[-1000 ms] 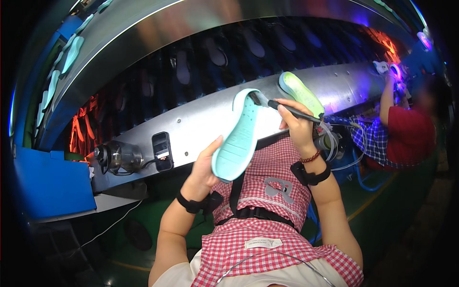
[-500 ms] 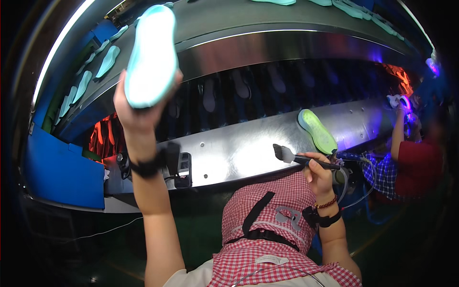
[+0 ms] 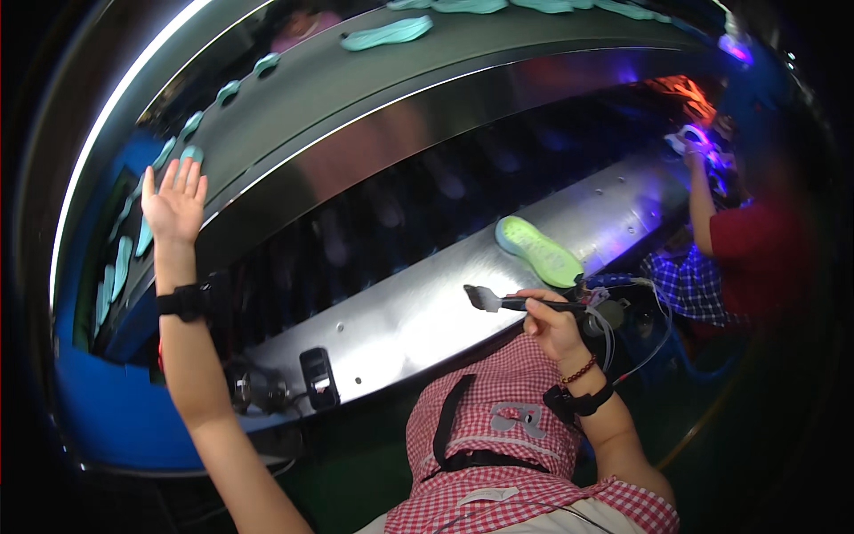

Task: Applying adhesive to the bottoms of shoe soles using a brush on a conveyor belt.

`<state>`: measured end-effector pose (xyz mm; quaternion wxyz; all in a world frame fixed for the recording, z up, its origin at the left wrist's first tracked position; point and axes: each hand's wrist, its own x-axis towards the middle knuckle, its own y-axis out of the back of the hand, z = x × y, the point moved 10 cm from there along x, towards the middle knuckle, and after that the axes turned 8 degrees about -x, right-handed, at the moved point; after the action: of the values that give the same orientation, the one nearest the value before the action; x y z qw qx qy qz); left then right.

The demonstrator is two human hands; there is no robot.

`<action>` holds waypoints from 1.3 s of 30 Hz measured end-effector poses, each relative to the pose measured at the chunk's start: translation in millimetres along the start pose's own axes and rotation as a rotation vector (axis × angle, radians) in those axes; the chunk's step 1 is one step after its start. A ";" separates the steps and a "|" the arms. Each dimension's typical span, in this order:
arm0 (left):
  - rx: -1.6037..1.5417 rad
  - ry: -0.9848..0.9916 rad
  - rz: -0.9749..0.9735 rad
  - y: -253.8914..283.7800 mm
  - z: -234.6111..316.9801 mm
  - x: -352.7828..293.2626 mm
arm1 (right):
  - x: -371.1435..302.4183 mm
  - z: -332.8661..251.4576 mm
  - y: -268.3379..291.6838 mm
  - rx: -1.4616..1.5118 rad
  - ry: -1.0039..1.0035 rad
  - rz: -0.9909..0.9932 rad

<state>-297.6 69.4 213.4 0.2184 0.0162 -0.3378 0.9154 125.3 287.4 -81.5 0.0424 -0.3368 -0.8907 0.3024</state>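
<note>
My left hand (image 3: 175,206) is stretched out over the left part of the conveyor belt, fingers spread and palm empty. Just past its fingertips a pale turquoise shoe sole (image 3: 192,155) shows on the belt; whether they touch I cannot tell. In my right hand (image 3: 555,331), held above the metal ledge's near edge, is a flat paintbrush (image 3: 514,303) gripped by its black handle. Its bristles point left, clear of any sole. Beyond the brush a yellow-green shoe sole (image 3: 543,254) lies on the steel ledge (image 3: 391,316).
More turquoise soles, such as one long sole (image 3: 387,34), line the grey conveyor belt (image 3: 302,116). A black rectangular device (image 3: 318,378) sits at the ledge's left end. To the right, a person in a red top (image 3: 756,254) works under violet light. Thin tubes (image 3: 658,307) hang nearby.
My left hand has let go of the turquoise sole it held up and now reaches farther left, open. My right hand still holds the paintbrush. The whole view has turned.
</note>
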 end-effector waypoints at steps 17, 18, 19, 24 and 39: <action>2.030 -0.419 -0.654 -319.4 -223.1 71.1 | 19.0 18.6 60.8 0.251 0.033 0.031; 2.022 -0.423 -0.663 -326.2 -229.3 70.0 | 18.2 17.4 66.2 0.253 0.047 0.054; 2.086 -0.387 -0.682 -329.0 -237.0 69.5 | 16.9 20.2 73.4 0.250 0.053 0.062; 2.224 -0.339 -0.609 -319.0 -259.5 89.8 | 10.1 26.9 92.1 0.292 0.031 0.103; 1.923 -0.335 -0.819 -242.6 -167.7 21.5 | 10.5 17.2 83.5 0.216 0.050 0.085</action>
<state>-197.6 346.7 236.1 0.3565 0.4211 0.5344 0.6403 160.3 334.4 -144.2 0.0879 -0.3750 -0.8365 0.3898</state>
